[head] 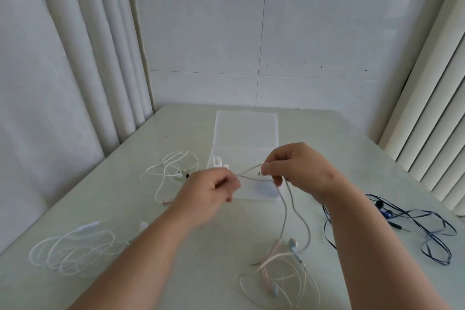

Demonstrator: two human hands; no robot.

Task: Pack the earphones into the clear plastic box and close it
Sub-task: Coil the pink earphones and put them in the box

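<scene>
Pinched between both hands, the pale pink-and-blue wired earphones (284, 211) span the gap just above the open clear plastic box (245, 128) at the middle of the table (176, 133). Left hand (208, 190) and right hand (302, 166) each curl fingers on the thin cord, and the slack dangles to a loose pile by the near edge. Light, limp, tangle-prone stuff, I'd say: best gathered in loops and held by the cord bundle, not the buds.

At centre, pink-and-blue earphones (293, 244) are showing; navy earphones (385, 213) at right, white earphones (180, 174) at left, over a pale green table (176, 128).
</scene>
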